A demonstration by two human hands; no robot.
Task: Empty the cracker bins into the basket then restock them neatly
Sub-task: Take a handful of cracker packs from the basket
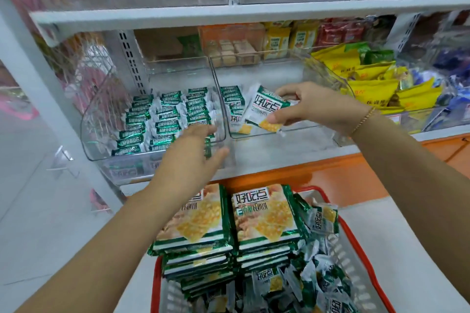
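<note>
Pinches one cracker packet (264,112) in right hand (312,107), thumb below, fingers on top, tilted just above front of right clear bin (292,127), beside short row standing at its left wall. Holds left hand (193,150) flat, fingers straight, empty, at front rim of left bin (101,114) packed with rows. Below: red basket (356,244), packs stacked.

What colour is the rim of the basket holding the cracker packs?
Red. The rim of the plastic mesh basket shows best in the head view.

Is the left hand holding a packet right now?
No, the left hand is open by the left bin; only the right hand pinches a packet.
</note>
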